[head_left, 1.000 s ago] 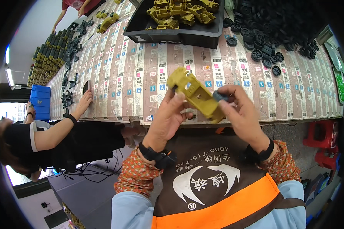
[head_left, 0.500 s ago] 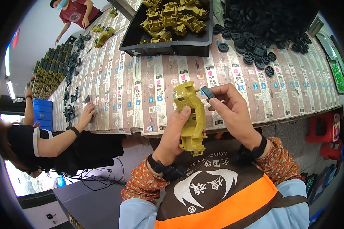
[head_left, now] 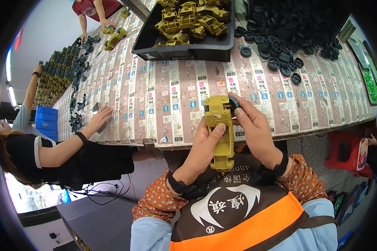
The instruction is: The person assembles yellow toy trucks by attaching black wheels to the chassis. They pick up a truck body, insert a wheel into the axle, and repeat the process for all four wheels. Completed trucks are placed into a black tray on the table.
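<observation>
My left hand (head_left: 202,148) grips a mustard-yellow plastic toy vehicle body (head_left: 225,144), thumb across its face and fingers behind it. The body is held upright, over the table's near edge. At its upper right corner, my right hand (head_left: 257,131) pinches a black toy wheel (head_left: 234,103) between thumb and fingers. The wheel sits against the side of the body; whether it is seated on an axle is hidden by the fingers.
Ahead stands a black tray (head_left: 184,53) of yellow bodies. Loose black wheels (head_left: 287,54) are heaped at right. A co-worker's hand (head_left: 100,118) rests on the table at left, near dark parts (head_left: 76,119) and a blue crate (head_left: 46,122). A red stool (head_left: 341,150) stands lower right.
The wheel has come up against the body's upper right side. My left hand has turned the body and shifted it slightly right. The co-worker's hand at left has moved slightly right.
</observation>
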Demonstrator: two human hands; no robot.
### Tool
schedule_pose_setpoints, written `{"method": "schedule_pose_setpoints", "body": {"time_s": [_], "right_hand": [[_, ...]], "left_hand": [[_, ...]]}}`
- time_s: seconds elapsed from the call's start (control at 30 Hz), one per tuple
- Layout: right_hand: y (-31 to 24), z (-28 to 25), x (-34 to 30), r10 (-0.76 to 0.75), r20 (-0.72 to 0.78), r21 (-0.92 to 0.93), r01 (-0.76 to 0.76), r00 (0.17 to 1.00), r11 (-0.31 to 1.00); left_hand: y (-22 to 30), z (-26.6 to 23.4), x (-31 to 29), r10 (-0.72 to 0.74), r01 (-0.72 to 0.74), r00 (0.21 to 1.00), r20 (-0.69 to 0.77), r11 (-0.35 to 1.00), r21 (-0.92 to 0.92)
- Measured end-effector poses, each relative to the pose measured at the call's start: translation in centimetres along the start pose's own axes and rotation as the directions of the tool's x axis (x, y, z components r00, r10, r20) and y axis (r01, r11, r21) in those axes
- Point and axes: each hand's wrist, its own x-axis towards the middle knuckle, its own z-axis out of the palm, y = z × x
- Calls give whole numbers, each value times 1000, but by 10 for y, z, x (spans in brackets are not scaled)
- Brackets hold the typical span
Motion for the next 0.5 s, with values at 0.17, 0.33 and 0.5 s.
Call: {"method": "schedule_pose_setpoints", "body": {"time_s": [0.17, 0.33, 0.5], "right_hand": [[6, -4, -8, -264, 105, -406, 284, 959, 869], [4, -10, -14, -308, 170, -556, 350, 936, 754], [-1, -8, -23, -315, 189, -716, 350, 930, 604]], "left_hand": [[1, 2, 2, 99, -100, 995, 12, 984, 149], [-7, -5, 5, 128, -145, 989, 68, 907, 395], [-20, -1, 2, 123, -136, 991, 60, 920, 366]]}}
